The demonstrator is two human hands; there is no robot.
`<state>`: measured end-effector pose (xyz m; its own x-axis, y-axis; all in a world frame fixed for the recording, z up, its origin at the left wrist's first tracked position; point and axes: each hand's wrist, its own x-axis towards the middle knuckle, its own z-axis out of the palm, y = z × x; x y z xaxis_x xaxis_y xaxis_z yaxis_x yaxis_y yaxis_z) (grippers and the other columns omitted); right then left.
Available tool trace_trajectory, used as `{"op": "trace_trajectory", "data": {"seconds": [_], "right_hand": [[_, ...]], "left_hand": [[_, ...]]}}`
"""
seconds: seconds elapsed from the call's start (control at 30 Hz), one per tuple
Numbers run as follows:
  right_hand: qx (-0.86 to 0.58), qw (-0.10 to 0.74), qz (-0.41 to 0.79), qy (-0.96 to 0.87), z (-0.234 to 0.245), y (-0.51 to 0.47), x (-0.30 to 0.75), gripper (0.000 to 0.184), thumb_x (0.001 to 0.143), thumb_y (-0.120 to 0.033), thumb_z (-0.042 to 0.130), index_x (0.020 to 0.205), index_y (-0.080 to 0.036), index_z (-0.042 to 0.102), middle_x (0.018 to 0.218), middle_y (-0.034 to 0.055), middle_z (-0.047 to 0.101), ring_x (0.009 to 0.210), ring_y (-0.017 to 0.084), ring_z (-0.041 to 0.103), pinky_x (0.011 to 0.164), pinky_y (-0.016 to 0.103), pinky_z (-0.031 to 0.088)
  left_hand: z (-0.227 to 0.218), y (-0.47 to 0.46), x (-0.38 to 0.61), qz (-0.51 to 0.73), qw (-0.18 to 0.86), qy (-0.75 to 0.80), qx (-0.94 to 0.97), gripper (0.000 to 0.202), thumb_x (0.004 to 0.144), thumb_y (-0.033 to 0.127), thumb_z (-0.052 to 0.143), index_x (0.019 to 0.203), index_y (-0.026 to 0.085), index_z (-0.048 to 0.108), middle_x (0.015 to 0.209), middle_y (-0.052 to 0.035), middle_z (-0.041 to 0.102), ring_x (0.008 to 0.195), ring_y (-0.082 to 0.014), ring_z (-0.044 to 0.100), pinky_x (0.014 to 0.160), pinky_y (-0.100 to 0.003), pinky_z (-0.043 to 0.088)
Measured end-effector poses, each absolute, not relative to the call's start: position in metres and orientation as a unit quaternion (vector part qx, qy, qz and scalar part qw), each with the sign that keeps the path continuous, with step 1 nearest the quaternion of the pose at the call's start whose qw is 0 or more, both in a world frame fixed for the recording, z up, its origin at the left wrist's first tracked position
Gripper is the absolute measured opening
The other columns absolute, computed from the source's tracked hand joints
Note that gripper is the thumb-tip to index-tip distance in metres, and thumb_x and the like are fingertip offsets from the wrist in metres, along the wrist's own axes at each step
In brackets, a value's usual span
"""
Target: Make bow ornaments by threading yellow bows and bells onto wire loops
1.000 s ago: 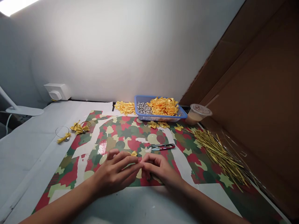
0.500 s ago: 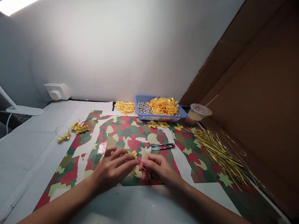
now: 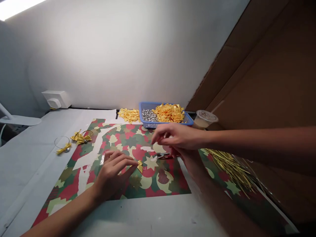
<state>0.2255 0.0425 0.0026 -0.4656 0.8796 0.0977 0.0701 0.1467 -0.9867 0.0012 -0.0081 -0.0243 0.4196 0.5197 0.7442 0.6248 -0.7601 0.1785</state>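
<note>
My hands are apart: my left hand (image 3: 111, 175) pinches a yellow ribbon bow (image 3: 140, 166) on the printed paper sheet (image 3: 170, 187) just left of the red-handled thread snips (image 3: 164, 156), beneath my open right hand (image 3: 179, 137), where a careless drop could catch the blades or dislodge the bow.

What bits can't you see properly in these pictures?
In the head view:
- The person's right hand: mostly hidden under another person's reaching hand, so I can't tell if it holds anything.
- Red-handled thread snips: mostly covered by those hands.
- Small yellow satin ribbon bow at the left hand: too small to see its middle.
</note>
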Motion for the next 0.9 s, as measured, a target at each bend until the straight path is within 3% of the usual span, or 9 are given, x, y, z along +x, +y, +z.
{"op": "trace_trajectory", "data": {"seconds": [0.17, 0.33, 0.53, 0.73, 0.9], "right_hand": [[-0.21, 0.203, 0.45, -0.844, 0.022, 0.075, 0.186, 0.006, 0.066, -0.012, 0.067, 0.066, -0.016, 0.071, 0.056, -0.0107, 0.06, 0.051, 0.004, 0.053, 0.051, 0.015, 0.037], [-0.16, 0.133, 0.433, -0.877, 0.024, 0.085, 0.174, 0.017, 0.056, 0.0, 0.067, 0.066, -0.014, 0.072, 0.052, -0.0147, 0.055, 0.052, 0.001, 0.05, 0.054, 0.013, 0.035], [-0.163, 0.103, 0.43, -0.882, 0.017, 0.084, 0.177, 0.02, 0.063, -0.001, 0.061, 0.073, -0.014, 0.073, 0.054, -0.0143, 0.055, 0.055, 0.002, 0.05, 0.058, 0.016, 0.036], [-0.166, 0.082, 0.417, -0.89, 0.02, 0.087, 0.182, 0.048, 0.063, 0.015, 0.051, 0.069, -0.028, 0.072, 0.062, -0.0071, 0.062, 0.062, 0.011, 0.059, 0.056, 0.02, 0.044], [-0.186, 0.084, 0.38, -0.902, 0.018, 0.085, 0.183, 0.049, 0.059, 0.013, 0.062, 0.076, -0.032, 0.073, 0.072, -0.0055, 0.064, 0.067, 0.013, 0.063, 0.056, 0.02, 0.049]], "left_hand": [[-0.021, -0.008, 0.002, -0.418, 0.067, -0.335, -0.842, 0.005, 0.085, 0.017, 0.062, 0.083, 0.021, 0.061, 0.074, 0.0035, 0.071, 0.066, -0.0139, 0.062, 0.07, -0.032, 0.039], [-0.02, -0.008, 0.002, -0.418, 0.079, -0.326, -0.844, 0.004, 0.087, 0.02, 0.06, 0.083, 0.022, 0.061, 0.072, 0.0029, 0.071, 0.066, -0.0141, 0.062, 0.068, -0.032, 0.04], [-0.02, -0.008, 0.003, -0.425, 0.081, -0.328, -0.84, 0.007, 0.087, 0.019, 0.06, 0.081, 0.022, 0.062, 0.071, 0.0032, 0.071, 0.065, -0.014, 0.062, 0.068, -0.032, 0.041], [-0.02, -0.007, 0.003, -0.444, 0.078, -0.31, -0.837, 0.006, 0.086, 0.018, 0.061, 0.081, 0.021, 0.063, 0.071, 0.0029, 0.071, 0.064, -0.013, 0.061, 0.067, -0.031, 0.041], [-0.019, -0.007, 0.003, -0.444, 0.079, -0.316, -0.835, 0.006, 0.087, 0.02, 0.061, 0.081, 0.021, 0.063, 0.071, 0.003, 0.071, 0.063, -0.0131, 0.061, 0.067, -0.031, 0.042]]}}
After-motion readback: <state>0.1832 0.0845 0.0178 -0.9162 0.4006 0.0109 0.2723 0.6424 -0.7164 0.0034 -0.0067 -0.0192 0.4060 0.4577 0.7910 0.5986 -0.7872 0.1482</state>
